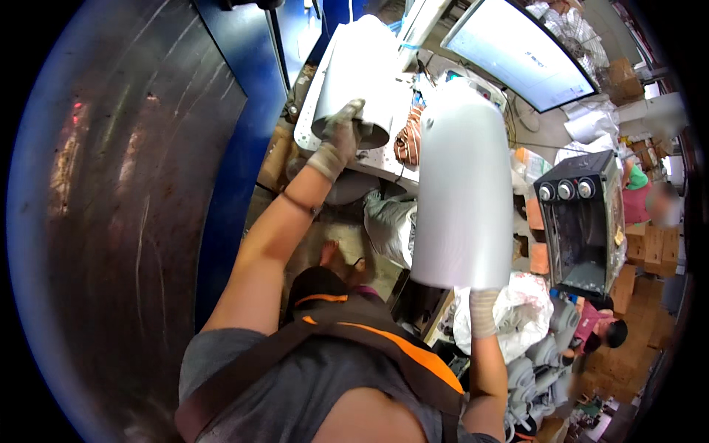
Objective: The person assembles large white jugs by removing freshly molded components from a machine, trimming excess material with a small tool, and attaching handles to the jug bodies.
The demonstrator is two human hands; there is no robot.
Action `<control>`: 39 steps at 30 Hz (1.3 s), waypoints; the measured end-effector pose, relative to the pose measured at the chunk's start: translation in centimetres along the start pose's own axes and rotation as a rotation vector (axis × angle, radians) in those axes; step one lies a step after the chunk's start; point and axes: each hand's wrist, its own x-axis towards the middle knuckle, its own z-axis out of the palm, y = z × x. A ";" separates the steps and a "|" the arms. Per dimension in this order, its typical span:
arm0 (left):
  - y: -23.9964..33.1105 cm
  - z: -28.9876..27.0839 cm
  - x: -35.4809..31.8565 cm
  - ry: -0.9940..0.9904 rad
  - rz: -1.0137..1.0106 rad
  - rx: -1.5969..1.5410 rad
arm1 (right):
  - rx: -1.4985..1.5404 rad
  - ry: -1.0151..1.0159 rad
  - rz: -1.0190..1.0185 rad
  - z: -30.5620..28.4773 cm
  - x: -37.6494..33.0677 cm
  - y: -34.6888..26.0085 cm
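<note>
Two smooth silver-grey cylinders are at my hands. The left cylinder (pixel 360 66) lies on the white worktop (pixel 306 129) with its dark open end toward me. My left hand (pixel 344 129), in a pale work glove, is closed on that end's rim, thumb showing outside. The right cylinder (pixel 464 192) is raised in front of me, nearer than the worktop, its far end rounded. My right hand reaches up to its near end; only the glove cuff (pixel 484 314) shows. The cylinder hides those fingers, but it appears to rest in that hand.
A blue machine with a large metal panel (pixel 103 221) fills the left side. Brown striped cloth (pixel 408 139) lies between the cylinders. A lit monitor (pixel 521 52) stands at the back right. A black oven-like box (pixel 580 221), white bags (pixel 528 303) and other people (pixel 594 325) are at right.
</note>
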 end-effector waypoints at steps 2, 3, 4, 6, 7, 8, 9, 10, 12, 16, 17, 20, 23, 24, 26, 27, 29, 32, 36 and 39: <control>2.6 -0.5 -4.5 -0.280 0.075 0.010 | -0.517 -0.089 -0.359 3.3 4.6 2.4; 3.8 0.2 -8.0 -0.231 0.113 0.214 | -0.006 -0.143 -0.027 5.8 6.5 1.5; 4.6 0.3 -11.9 -0.175 0.154 0.416 | 0.519 -0.032 0.281 8.4 8.4 0.5; 4.4 -2.3 -18.8 -0.015 0.040 0.539 | 0.003 0.079 0.022 17.1 11.2 5.7; 4.4 -2.2 -21.9 0.038 -0.014 0.499 | 0.189 0.078 0.090 20.3 13.0 5.3; 4.7 -0.3 -25.0 0.026 -0.071 0.265 | 0.081 0.026 0.116 19.6 14.4 -0.7; 4.2 -1.0 -27.5 -0.004 -0.029 0.518 | 0.120 0.050 0.046 22.5 15.4 1.1; 3.6 -2.0 -29.3 0.049 -0.052 0.550 | 0.050 0.147 -0.012 25.9 15.8 1.0; 2.5 -3.4 -31.9 0.209 -0.173 0.389 | -0.033 0.131 -0.072 32.2 15.5 1.8; 2.1 -2.3 -31.1 0.475 -0.190 0.265 | -0.245 -0.267 0.008 37.1 12.8 2.5; 2.1 -2.3 -30.6 0.512 -0.225 0.207 | -0.334 -0.456 0.072 38.2 12.0 3.2; 1.7 -3.9 -29.8 0.605 -0.283 0.081 | -0.096 -0.340 0.175 38.2 9.6 2.4; 1.4 -5.9 -29.1 0.601 -0.300 0.031 | -0.144 -0.439 0.257 36.8 10.2 1.1; 1.5 -5.9 -28.7 0.606 -0.300 0.043 | -0.154 -0.486 0.277 36.1 10.6 0.5; 1.6 -5.7 -28.1 0.618 -0.300 0.065 | -0.184 -0.497 0.251 37.0 10.4 1.6; 1.5 -6.1 -28.0 0.613 -0.321 0.072 | -0.167 -0.461 0.256 37.0 10.3 1.4; 1.3 -7.2 -27.8 0.604 -0.363 0.086 | -0.169 -0.469 0.235 37.0 10.3 1.7; 1.4 -6.6 -27.1 0.608 -0.413 0.068 | -0.168 -0.586 0.258 35.6 11.0 0.5; 0.9 -5.7 -26.1 0.496 -0.407 -0.027 | -0.166 -0.360 0.184 34.4 10.3 0.7; 0.5 -4.6 -25.6 0.531 -0.422 -0.145 | 0.086 -0.466 0.306 28.9 7.6 -0.8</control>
